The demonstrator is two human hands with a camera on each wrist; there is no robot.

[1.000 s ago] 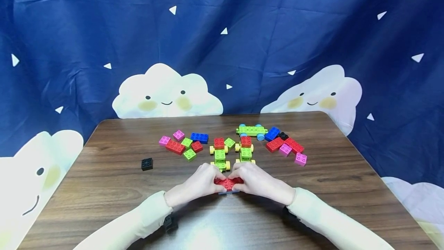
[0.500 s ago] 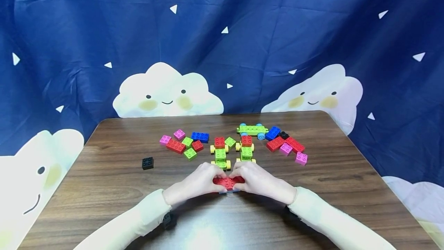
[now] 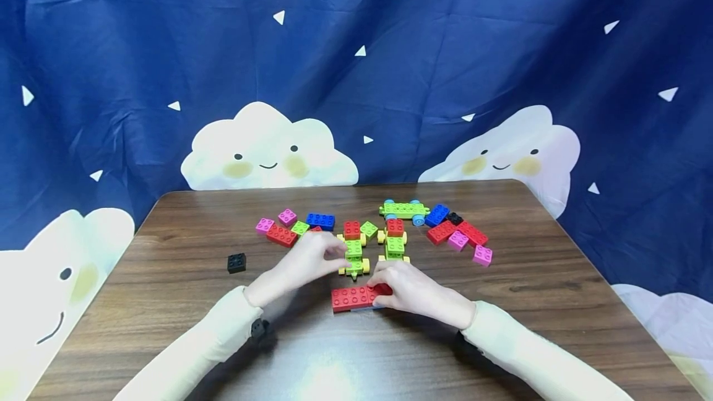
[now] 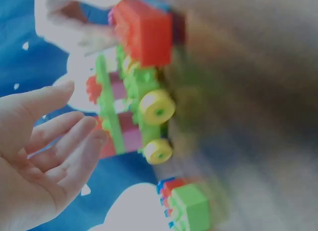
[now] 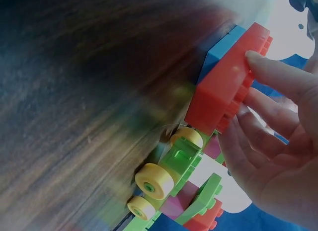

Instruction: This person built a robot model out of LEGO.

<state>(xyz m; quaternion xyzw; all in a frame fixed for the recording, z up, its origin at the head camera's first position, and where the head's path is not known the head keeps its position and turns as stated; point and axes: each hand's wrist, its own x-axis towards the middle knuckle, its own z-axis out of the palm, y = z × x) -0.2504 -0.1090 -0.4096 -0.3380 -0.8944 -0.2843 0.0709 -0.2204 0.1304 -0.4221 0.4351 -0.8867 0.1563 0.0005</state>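
Note:
My right hand (image 3: 409,286) pinches the right end of a row of red building bricks (image 3: 351,297). Thumb and fingers sit on opposite long sides of a red brick (image 5: 226,82) in the right wrist view, and a blue brick (image 5: 218,52) lies beneath it. My left hand (image 3: 306,258) has its fingers spread apart and holds nothing. It hovers beside a toy car (image 3: 353,252) with a green base, yellow wheels and a red brick on one end. In the left wrist view the palm (image 4: 44,176) faces the car's stacked bricks. A similar second car (image 3: 395,245) stands to the right.
Loose pink, green, red and blue bricks (image 3: 281,236) lie at the back left. At the back right are more bricks (image 3: 473,233) and a green wheeled base (image 3: 405,210) with blue wheels. A black brick (image 3: 236,263) sits alone on the left of the wooden table (image 3: 167,302).
My left hand has let go of the red bricks and moved up and left, uncovering their left end. My right hand has stayed on the right end.

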